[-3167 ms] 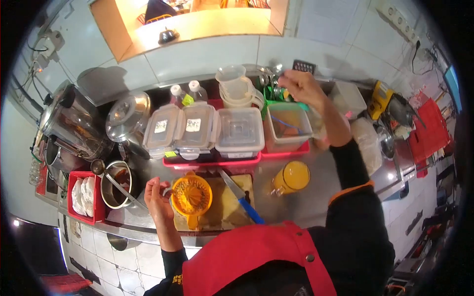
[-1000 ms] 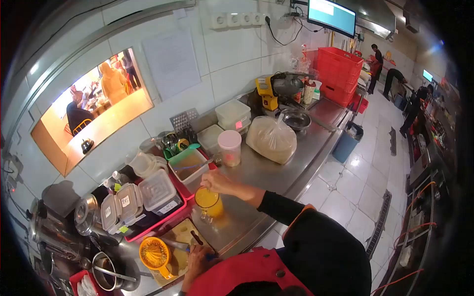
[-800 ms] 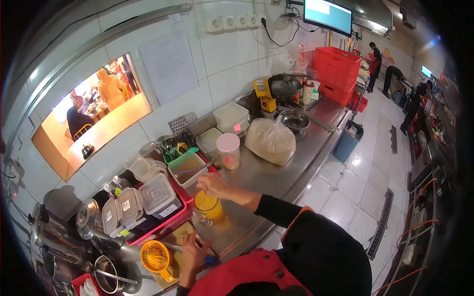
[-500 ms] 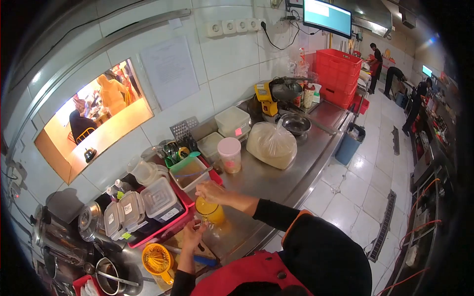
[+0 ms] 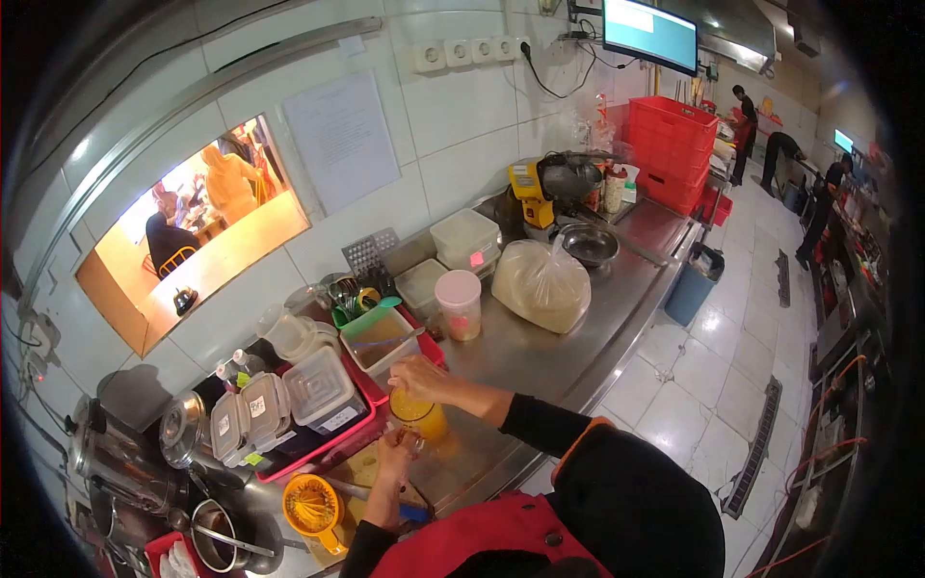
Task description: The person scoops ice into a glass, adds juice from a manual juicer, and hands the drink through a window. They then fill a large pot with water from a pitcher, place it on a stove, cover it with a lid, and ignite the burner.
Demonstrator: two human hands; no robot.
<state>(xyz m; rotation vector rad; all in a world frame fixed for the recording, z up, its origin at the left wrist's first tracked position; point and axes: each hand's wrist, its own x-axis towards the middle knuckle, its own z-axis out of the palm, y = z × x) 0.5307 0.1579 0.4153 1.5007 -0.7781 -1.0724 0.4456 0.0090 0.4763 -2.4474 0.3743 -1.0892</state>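
A glass of orange liquid (image 5: pixel 421 418) stands on the steel counter in front of me. Over its rim is my right hand (image 5: pixel 420 378), fingers bent downward and pressed together; what they hold is hidden. My left hand (image 5: pixel 397 449) is closed at the near side of the glass, around its handle. An orange citrus juicer (image 5: pixel 312 505) lies to the left, beside a cutting board (image 5: pixel 358 467) with a blue-handled knife (image 5: pixel 409 511).
Lidded tubs stand in a red tray (image 5: pixel 358 426). Behind are a pink-lidded container (image 5: pixel 459 306), a filled plastic bag (image 5: pixel 544 287), a metal bowl (image 5: pixel 589 246) and red crates (image 5: pixel 669 149). A blue bin (image 5: pixel 694 284) stands on the floor; several people are farther off.
My left hand has closed in on the glass handle; its fingers were looser before. My right hand remains over the glass. The whole view has shifted slightly.
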